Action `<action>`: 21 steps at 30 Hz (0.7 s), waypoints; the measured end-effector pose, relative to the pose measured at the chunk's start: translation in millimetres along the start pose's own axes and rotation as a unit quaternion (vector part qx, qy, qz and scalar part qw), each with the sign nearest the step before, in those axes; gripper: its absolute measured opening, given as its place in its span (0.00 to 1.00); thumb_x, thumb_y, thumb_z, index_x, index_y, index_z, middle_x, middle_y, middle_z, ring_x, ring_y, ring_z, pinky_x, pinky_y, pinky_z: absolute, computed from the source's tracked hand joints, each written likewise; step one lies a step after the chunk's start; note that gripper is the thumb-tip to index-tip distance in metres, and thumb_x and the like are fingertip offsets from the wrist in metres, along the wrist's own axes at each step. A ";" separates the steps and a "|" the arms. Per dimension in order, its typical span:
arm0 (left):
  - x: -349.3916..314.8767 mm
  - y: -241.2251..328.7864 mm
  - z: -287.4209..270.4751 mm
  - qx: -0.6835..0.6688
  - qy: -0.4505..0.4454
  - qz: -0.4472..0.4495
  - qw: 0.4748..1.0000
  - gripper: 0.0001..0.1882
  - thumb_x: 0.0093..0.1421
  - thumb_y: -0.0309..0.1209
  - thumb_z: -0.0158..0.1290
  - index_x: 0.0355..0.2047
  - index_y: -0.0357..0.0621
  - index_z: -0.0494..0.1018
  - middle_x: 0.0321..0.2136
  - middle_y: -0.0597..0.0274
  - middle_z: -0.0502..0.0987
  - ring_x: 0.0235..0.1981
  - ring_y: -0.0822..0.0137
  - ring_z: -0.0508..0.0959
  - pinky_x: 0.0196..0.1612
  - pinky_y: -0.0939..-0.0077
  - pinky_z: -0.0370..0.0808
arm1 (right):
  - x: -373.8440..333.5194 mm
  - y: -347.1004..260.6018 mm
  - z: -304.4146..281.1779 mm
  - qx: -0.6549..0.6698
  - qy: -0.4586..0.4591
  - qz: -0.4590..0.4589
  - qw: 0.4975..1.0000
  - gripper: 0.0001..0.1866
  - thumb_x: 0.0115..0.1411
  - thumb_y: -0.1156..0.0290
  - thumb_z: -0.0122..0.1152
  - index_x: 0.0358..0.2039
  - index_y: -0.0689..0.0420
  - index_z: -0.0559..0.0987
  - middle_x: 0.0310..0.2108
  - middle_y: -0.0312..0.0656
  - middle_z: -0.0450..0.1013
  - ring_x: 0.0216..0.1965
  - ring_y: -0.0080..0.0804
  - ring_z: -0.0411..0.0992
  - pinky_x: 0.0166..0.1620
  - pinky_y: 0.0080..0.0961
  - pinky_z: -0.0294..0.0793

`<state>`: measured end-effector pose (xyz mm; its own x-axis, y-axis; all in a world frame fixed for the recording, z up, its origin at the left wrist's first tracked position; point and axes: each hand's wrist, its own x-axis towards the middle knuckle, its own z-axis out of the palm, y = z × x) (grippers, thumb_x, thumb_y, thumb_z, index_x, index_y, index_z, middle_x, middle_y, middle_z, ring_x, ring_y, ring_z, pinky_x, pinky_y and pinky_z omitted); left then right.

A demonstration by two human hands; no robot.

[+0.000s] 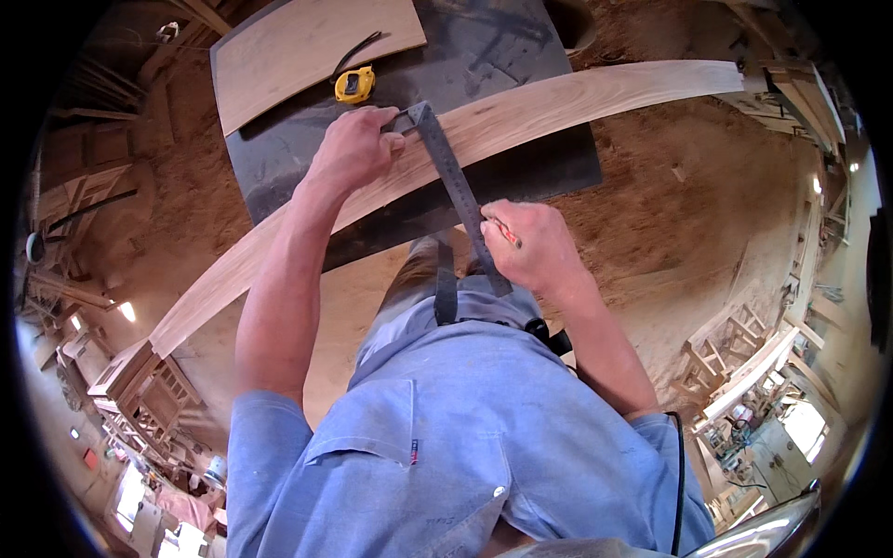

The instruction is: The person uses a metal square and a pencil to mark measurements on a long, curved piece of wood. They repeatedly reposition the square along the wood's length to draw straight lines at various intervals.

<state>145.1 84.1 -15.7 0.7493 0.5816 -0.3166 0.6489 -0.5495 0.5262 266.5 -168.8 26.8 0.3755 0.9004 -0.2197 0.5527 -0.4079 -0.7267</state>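
Observation:
A long pale board (595, 105) lies across a dark worktop, its two ends reaching out past the sides. Over it sits a metal carpenter's square (452, 177), its long blade crossing the board and jutting toward my body. My left hand (352, 149) is closed on the short arm of the square at the board's far edge. Beside the near part of the blade, my right hand (535, 244) pinches a reddish pencil (508, 233). The pencil's tip is hidden by my fingers, so I cannot tell whether it touches anything.
On the dark worktop (493, 58) rest a yellow tape measure (354, 86) with a black strap and a flat wooden panel (316, 56). Sawdust covers the floor (670, 205). A wooden frame (149, 395) stands near the board's left end; more wooden pieces (753, 363) are at right.

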 end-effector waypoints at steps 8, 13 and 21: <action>-11.4 -15.1 -9.8 0.014 -0.014 -0.002 1.000 0.25 0.63 0.33 0.59 0.59 0.37 0.76 0.56 0.43 0.79 0.58 0.41 0.77 0.63 0.56 0.72 | -3.3 -14.3 2.6 0.105 0.105 -0.004 0.989 0.11 0.62 0.73 0.65 0.44 0.62 0.83 0.30 0.53 0.79 0.30 0.49 0.79 0.35 0.35 0.77; -57.1 -99.1 -20.1 0.021 0.083 -0.084 0.993 0.23 0.66 0.34 0.58 0.59 0.37 0.76 0.55 0.45 0.79 0.58 0.44 0.78 0.62 0.57 0.73 | -16.9 -15.6 4.0 0.148 0.105 0.058 0.982 0.11 0.61 0.76 0.66 0.44 0.63 0.84 0.31 0.48 0.80 0.30 0.32 0.79 0.36 0.26 0.76; -116.0 -198.3 -7.7 0.001 0.291 -0.158 0.943 0.21 0.69 0.31 0.55 0.61 0.36 0.73 0.54 0.44 0.78 0.57 0.43 0.77 0.59 0.55 0.74 | -16.5 -25.9 25.6 0.151 0.110 -0.017 0.982 0.06 0.62 0.76 0.66 0.39 0.62 0.85 0.29 0.42 0.80 0.28 0.27 0.74 0.35 0.23 0.73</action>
<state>-71.5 130.2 -77.3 0.3188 0.9473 0.0304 0.8287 -0.2942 0.4762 226.9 -169.3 32.6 0.5313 0.8443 -0.0701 0.3338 -0.2846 -0.8987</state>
